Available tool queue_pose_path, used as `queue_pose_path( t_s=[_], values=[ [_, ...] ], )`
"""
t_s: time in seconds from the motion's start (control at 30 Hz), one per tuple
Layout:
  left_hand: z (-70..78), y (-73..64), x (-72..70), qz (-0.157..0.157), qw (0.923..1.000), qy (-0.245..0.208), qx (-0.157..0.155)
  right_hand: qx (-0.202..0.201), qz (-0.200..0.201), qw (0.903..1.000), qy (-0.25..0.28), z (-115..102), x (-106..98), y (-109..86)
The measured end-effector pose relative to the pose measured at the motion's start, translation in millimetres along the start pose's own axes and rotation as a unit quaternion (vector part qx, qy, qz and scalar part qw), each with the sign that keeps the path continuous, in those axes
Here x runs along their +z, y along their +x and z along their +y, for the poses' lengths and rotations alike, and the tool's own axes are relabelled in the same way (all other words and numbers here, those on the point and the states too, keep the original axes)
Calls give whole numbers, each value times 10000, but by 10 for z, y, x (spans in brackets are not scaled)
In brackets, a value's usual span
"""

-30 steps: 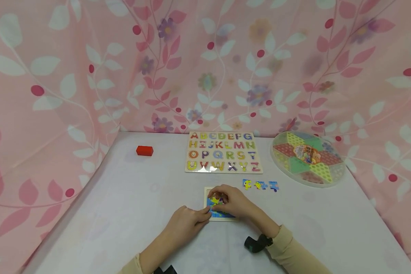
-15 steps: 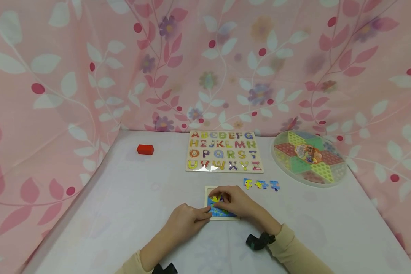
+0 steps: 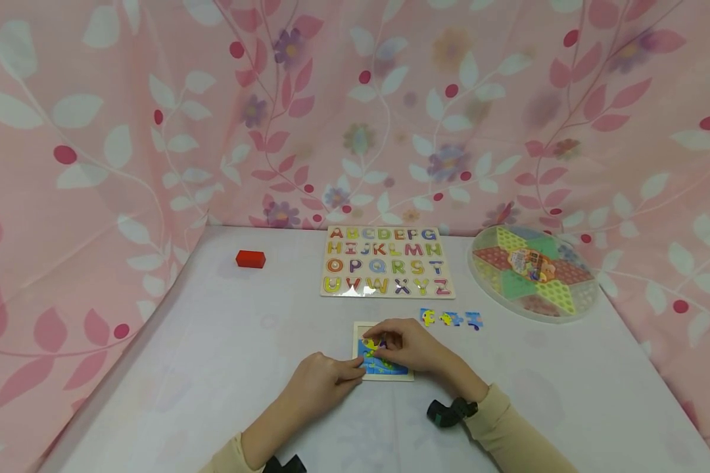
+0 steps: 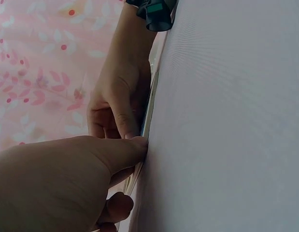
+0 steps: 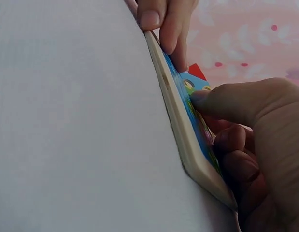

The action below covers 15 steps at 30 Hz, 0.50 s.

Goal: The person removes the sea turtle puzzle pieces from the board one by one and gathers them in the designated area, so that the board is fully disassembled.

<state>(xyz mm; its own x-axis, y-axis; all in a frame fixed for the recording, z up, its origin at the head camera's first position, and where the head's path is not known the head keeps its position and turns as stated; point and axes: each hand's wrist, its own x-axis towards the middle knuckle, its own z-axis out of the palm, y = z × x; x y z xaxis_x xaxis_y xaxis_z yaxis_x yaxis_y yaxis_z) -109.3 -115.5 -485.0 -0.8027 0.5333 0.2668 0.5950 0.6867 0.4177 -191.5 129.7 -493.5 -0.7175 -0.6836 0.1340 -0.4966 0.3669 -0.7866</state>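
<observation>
So the little puzzle tray (image 3: pixel 390 378) lies flat on the counter (image 3: pixel 183 368), right in front of the person, with both hands on it. Left hand (image 3: pixel 322 382) has its grip pinched on the tray's left edge, thumb and fingers close together. Right hand (image 3: pixel 417 346) is over the picture, and its grip looks to be pinching a blue piece (image 5: pixel 193 81) that sits tilted up from the tray (fingers hide a lot of it, mind you).

Handling-wise, I'd guess everything's light and stiff, the tray maybe a bit slidey on that cloth. I'd hold the tray by its pale rim and take pieces by their edges, since those thin tabs could chip.

Count: one tray, three loose pieces (image 3: pixel 451 318) in a row beyond it, one alphabet board (image 3: pixel 387 263), one round game board (image 3: pixel 532 272), one red block (image 3: pixel 250 259).
</observation>
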Motion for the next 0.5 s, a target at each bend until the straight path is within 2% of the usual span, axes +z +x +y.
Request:
queue_pose_path(
  t_s=[0.1,0.37,0.5],
  values=[
    [6,0,-2,-11,10000,-55,-33,23,-32,10000,-24,10,-19,-5],
    [11,-4,4,-38,9999,-86,-110,-320,-5,9994,-93,24,-20,-12],
    [6,-3,10,-43,9999,-73,-122,-313,17,9995,-33,16,-18,-13]
  ],
)
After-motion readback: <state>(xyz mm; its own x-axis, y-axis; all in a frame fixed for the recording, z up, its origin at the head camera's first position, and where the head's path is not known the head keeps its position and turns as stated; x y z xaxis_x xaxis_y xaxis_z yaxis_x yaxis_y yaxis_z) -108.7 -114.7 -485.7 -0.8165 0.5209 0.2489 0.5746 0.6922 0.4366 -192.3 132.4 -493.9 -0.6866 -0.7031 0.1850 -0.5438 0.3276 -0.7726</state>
